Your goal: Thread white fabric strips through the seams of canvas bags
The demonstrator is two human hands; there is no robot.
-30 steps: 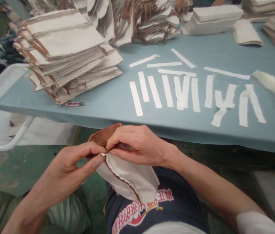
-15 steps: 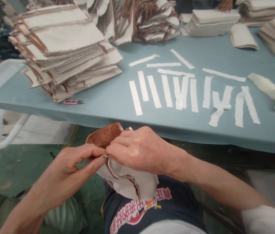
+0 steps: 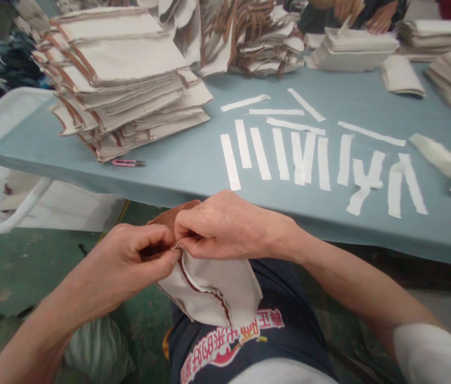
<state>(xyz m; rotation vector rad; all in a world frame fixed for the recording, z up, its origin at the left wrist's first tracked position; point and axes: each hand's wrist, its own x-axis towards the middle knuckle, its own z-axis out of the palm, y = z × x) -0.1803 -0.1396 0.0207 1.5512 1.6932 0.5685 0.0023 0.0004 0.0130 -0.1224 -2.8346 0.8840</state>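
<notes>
A cream fabric piece with brown trim and a brown inner side (image 3: 221, 282) hangs from my two hands, above my dark apron (image 3: 289, 298) and just off the table's front edge. My left hand (image 3: 133, 256) pinches its upper edge between thumb and fingers. Right beside it, my right hand (image 3: 229, 224) is closed with thumb and forefinger together at the same seam, close to the left thumb. Whatever small bit the right fingertips grip there is too small to make out apart from the fabric. The right hand covers part of the brown side.
On the blue-covered table (image 3: 193, 176) stands a tall stack of cream, brown-edged pieces (image 3: 129, 64). Pink thread snips (image 3: 128, 162) lie before it. Several white strips (image 3: 279, 154) are spread mid-table. Across it, another person's hands (image 3: 381, 18) rest by a stack of cream fabric (image 3: 353, 53).
My right hand has turned, its fingers now curled into a pinch at the seam and covering more of the brown side. The view has shifted slightly. More of the other person's hands shows.
</notes>
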